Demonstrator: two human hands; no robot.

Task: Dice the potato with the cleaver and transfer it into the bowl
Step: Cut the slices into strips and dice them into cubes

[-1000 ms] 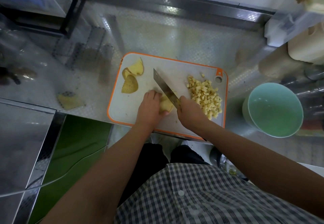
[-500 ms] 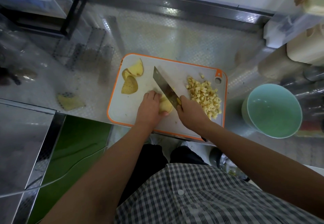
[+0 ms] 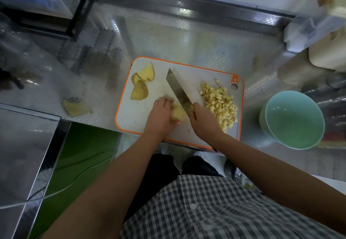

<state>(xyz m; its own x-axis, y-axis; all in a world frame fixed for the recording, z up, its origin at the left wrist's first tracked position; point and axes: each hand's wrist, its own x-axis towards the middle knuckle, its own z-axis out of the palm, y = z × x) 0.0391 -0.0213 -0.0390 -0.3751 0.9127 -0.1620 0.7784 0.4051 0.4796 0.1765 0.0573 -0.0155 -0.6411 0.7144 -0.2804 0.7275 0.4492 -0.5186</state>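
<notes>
A white cutting board [image 3: 131, 115] with an orange rim lies on the steel counter. My left hand [image 3: 160, 116] grips a yellow potato piece [image 3: 177, 114] near the board's front. My right hand [image 3: 203, 122] grips the handle of the cleaver [image 3: 177, 91], whose blade slants up and left with its edge against the potato's right side. A heap of potato dice [image 3: 219, 103] lies on the board's right part. Potato offcuts with skin [image 3: 141, 84] sit at the board's far left corner. An empty mint-green bowl [image 3: 294, 120] stands right of the board.
A potato scrap [image 3: 75, 107] lies on the counter left of the board. Beige containers [image 3: 322, 57] and clear boxes crowd the back right. A dark rack [image 3: 56, 23] stands at the back left. A steel surface [image 3: 22, 145] and a green bin [image 3: 80, 154] lie below left.
The cleaver and both hands have barely shifted; the blade stays against the potato piece. The dice heap and bowl are unmoved.
</notes>
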